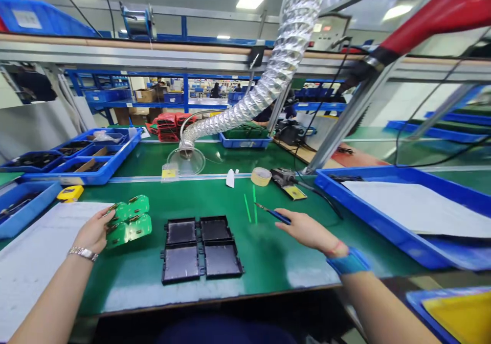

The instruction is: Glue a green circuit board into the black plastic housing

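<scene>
My left hand [93, 230] grips a green circuit-board panel [129, 220] by its left edge, holding it just above the green mat. My right hand [307, 229] is closed around a blue-handled tool [273, 212] whose tip points left toward two thin green sticks [250, 208] lying on the mat. Between my hands sits a black four-cell fixture tray [201, 248], flat on the mat. A silver watch is on my left wrist and a blue wrist strap is on my right.
Blue bins of parts [82, 157] stand at the far left, and a blue tray holding a white sheet [402, 211] at the right. A foil extraction hose [268, 78] ends in a clear funnel. A tape roll [261, 176], a white bottle, a yellow tape measure [70, 193] and a white mat [34, 252] lie around.
</scene>
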`<state>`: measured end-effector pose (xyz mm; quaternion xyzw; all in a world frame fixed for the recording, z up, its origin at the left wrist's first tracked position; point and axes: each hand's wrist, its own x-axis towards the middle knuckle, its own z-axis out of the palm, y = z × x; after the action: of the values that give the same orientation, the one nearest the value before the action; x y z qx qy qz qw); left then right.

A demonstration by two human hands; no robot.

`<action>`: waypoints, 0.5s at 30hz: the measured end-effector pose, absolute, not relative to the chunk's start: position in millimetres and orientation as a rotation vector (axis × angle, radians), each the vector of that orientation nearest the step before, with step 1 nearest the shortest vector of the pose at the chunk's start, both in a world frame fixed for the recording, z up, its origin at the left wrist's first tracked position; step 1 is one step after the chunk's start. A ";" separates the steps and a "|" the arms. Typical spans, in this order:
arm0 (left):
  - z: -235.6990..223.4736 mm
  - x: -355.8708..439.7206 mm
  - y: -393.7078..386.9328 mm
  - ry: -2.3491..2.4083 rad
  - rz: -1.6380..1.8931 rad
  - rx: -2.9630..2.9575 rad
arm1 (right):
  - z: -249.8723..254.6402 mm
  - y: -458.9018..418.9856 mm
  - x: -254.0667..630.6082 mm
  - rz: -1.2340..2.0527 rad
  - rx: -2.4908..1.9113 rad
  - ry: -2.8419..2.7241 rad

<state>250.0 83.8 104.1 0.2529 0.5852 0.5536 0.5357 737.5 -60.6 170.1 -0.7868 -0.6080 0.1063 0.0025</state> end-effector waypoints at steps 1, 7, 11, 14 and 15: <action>97.4 251.1 84.9 1.390 1.310 0.557 | 163.2 -54.7 738.5 0.340 -2.524 -1.909; 74.5 266.7 85.7 1.357 1.304 0.432 | 133.0 -36.6 749.9 0.258 -2.727 -1.763; 64.1 267.2 86.1 1.319 1.334 0.432 | 129.0 -52.2 775.0 0.161 -2.980 -1.463; 60.2 265.3 85.2 1.284 1.327 0.466 | 129.3 -58.3 777.7 0.034 -3.075 -1.320; 59.8 264.8 84.6 1.271 1.322 0.481 | 129.5 -55.8 773.5 -0.017 -3.053 -1.349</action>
<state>264.8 84.6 59.8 0.2060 0.5444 0.5665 0.5834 773.5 -55.8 129.5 -0.9103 -0.4022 -0.0049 -0.0980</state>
